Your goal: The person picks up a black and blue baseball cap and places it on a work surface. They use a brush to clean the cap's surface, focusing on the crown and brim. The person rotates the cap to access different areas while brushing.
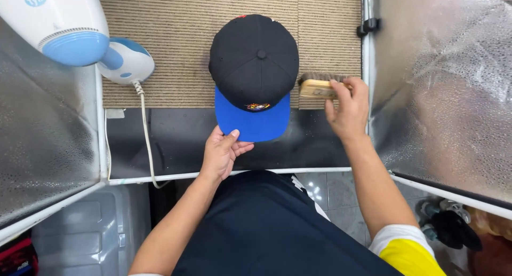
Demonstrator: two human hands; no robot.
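Left hand [221, 152] pinched blue brim of cap [254, 68]; right hand [346, 108] clasped wooden brush [319, 87] just right of crown, handle crosswise.

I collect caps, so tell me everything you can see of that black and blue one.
The cap has a black panelled crown with a top button, a flat blue brim and a small colourful front emblem. It looks like fabric. It lies crown-up on a ribbed beige mat, brim toward the person, whose left hand pinches the brim's edge.

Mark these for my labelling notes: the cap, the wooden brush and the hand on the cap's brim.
cap [254, 60], head view, on the black crown.
wooden brush [314, 88], head view, on its wooden back.
left hand [220, 154], head view, on its back.
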